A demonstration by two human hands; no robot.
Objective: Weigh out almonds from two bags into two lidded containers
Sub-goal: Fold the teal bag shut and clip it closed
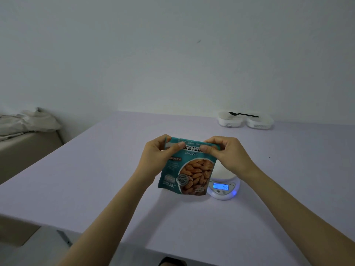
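Above the middle of the pale lilac desk (96, 189), a teal almond bag (189, 169) is held upright with its printed face toward the camera. The face shows a picture of brown almonds, part of the words "Roasted Almonds", an "UNSALTED" seal and an "85 g" mark near the lower left corner. The bag's lower edge hangs just above the desk surface; whether it touches cannot be told.

Both forearms reach forward from the bottom of the view and converge on the bag's top strip. The left hand (158, 154) is closed on the upper left corner, thumb on the front face and fingers curled behind. The right hand (224, 151) is closed on the upper right corner in the same pinch, thumb in front.

Just beside the bag, to the right and partly hidden behind it, sits a white digital scale (224, 186) with a lit blue display. At the far right of the desk, well apart, two white lidded containers (245, 120) stand side by side, touching. A black spoon (243, 114) lies across their tops.
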